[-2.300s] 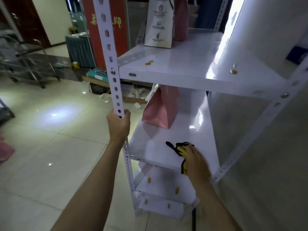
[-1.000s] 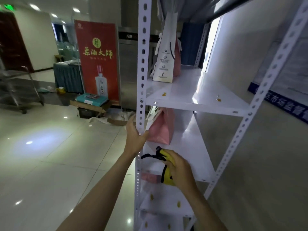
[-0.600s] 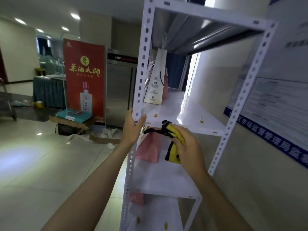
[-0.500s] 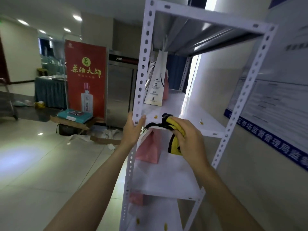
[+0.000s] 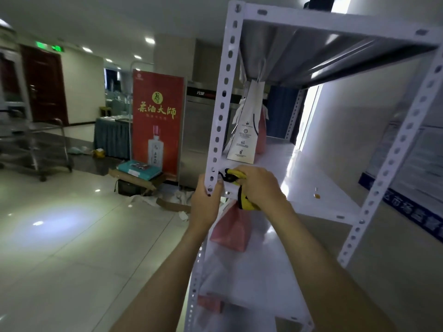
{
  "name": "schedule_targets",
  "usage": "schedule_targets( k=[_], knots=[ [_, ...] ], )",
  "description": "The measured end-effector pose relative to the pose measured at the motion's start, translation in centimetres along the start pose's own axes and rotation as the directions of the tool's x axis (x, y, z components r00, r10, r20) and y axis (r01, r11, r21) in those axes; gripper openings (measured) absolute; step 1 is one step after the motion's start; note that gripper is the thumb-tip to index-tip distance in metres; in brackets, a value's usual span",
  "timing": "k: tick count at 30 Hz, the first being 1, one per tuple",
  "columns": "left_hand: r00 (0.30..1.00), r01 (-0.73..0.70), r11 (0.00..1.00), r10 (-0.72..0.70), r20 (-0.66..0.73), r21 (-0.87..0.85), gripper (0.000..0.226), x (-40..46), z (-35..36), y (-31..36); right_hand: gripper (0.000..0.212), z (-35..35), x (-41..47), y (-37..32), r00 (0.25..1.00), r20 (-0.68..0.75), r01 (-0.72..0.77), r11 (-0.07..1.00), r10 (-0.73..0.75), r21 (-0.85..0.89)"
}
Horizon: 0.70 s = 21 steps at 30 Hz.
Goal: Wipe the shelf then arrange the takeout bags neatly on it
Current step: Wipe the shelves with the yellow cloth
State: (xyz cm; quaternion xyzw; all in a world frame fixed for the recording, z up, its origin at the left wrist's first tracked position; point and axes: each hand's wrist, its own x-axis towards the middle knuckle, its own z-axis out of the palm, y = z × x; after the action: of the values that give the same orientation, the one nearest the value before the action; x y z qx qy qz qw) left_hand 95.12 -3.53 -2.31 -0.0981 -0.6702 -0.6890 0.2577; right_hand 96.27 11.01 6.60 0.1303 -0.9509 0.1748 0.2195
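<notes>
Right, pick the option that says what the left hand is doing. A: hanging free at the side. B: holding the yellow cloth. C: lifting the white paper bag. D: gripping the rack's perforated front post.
D: the left hand is curled round the perforated front post, while the yellow cloth is in the right hand.

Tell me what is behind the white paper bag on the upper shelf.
A pink bag stands behind the white paper bag, showing only along its right edge. The rest of it, and anything further back, is covered.
</notes>
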Motion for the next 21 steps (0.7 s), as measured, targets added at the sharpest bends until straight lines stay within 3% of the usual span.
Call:
schedule_targets(
  k=[5, 9, 15, 21],
  knots=[
    [0.999, -0.038, 0.999, 0.038, -0.003, 0.032, 0.016, 0.4, 0.0, -0.6, 0.036, 0.7, 4.3, 0.5, 0.997, 0.066, -0.036, 0.999, 0.038, -0.039],
    [0.999, -0.05, 0.999, 0.05, 0.0, 0.016, 0.021, 0.5, 0.0, -0.7, 0.023, 1.1, 5.2, 0.4, 0.996, 0.075, -0.05, 0.996, 0.056, -0.079],
    [0.997, -0.077, 0.995, 0.077, 0.002, 0.069, 0.014, -0.3, -0.1, 0.4, 0.03, -0.6, 1.7, -0.9, 0.999, 0.036, -0.036, 0.999, 0.037, -0.04],
    [0.997, -0.07, 0.996, 0.071, -0.013, 0.06, 0.019, -0.7, -0.3, 0.8, 0.022, -1.9, -3.1, -1.1, 0.998, -0.028, 0.049, 0.994, -0.052, -0.096]
  ],
)
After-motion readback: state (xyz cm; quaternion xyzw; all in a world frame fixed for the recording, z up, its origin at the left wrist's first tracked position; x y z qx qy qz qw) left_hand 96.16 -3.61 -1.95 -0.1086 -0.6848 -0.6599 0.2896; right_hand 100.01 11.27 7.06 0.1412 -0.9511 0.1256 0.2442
